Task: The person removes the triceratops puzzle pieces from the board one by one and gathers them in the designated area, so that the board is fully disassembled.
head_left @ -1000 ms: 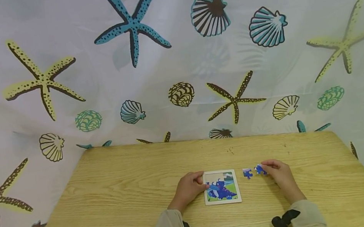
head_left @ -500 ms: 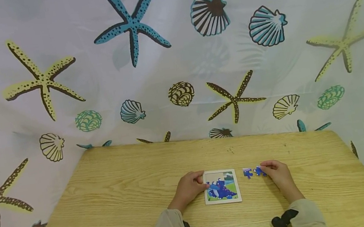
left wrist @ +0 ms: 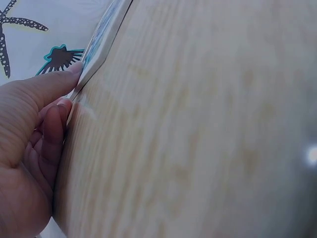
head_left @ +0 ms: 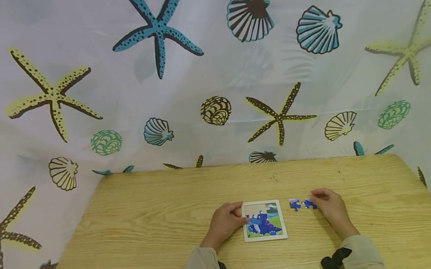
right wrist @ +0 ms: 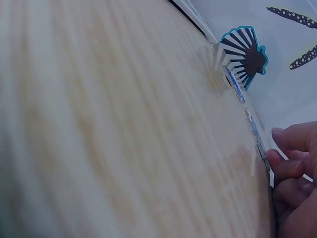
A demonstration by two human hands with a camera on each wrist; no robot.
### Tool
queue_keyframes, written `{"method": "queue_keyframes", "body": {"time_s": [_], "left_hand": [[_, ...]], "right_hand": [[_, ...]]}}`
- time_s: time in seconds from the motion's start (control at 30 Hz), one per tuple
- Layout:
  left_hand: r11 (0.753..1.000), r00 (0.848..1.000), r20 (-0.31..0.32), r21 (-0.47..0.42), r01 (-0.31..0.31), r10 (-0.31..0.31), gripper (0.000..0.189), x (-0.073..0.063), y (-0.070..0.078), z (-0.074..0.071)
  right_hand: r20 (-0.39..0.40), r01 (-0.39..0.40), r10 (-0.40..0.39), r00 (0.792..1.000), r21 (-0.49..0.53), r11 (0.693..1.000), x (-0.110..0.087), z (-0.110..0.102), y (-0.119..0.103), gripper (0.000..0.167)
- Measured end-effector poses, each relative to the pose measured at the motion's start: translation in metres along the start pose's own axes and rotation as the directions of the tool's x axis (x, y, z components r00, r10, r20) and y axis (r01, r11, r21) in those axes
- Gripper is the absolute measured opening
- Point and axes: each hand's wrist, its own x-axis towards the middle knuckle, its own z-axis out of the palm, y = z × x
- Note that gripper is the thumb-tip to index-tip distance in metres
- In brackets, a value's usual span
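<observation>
A small square jigsaw puzzle in a white tray [head_left: 265, 239], showing a blue dinosaur, lies on the table. Bare spaces show along the picture's top left. My left hand [head_left: 223, 221] grips the tray's left edge, thumb on top and fingers by the side; the left wrist view shows the tray's edge [left wrist: 102, 58] at the thumb tip. Two loose blue puzzle pieces are to its right. The nearer one [head_left: 294, 204] lies untouched. My right hand [head_left: 332, 207] holds the outer piece [head_left: 309, 204] by its right end between thumb and finger, low at the tabletop.
The wooden table [head_left: 151, 235] extends around both hands. A white curtain [head_left: 191, 82] printed with starfish and shells hangs behind it and along both sides. Black straps with small camera units [head_left: 333, 264] sit at both wrists, over beige sleeves.
The outer puzzle piece has turned slightly and come down flatter beside the other loose piece, with my right hand staying at it. My left hand keeps its grip on the tray.
</observation>
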Motion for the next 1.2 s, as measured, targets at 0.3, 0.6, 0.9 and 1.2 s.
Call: {"method": "queue_keyframes", "body": {"time_s": [0.3, 0.6, 0.9, 1.2], "left_hand": [[1.000, 1.000, 0.000, -0.005, 0.000, 0.000, 0.047, -0.002, 0.002, 0.000], [1.000, 1.000, 0.007, -0.009, 0.004, -0.003, 0.049, -0.003, 0.003, 0.001], [1.000, 1.000, 0.003, -0.006, 0.010, -0.010, 0.050, -0.001, 0.002, 0.000], [1.000, 1.000, 0.005, 0.002, 0.011, -0.011, 0.049, -0.001, 0.003, -0.001]], "right_hand": [[0.012, -0.038, 0.037, 0.999, 0.102, 0.994, -0.003, -0.004, -0.002, 0.030], [0.052, -0.084, 0.078, 0.996, 0.116, 0.990, -0.004, -0.013, 0.000, 0.036], [0.065, -0.125, 0.115, 0.991, 0.169, 0.978, -0.003, -0.018, -0.005, 0.039], [0.083, 0.028, -0.034, 0.996, 0.079, 0.996, -0.003, -0.006, -0.011, 0.031]]}}
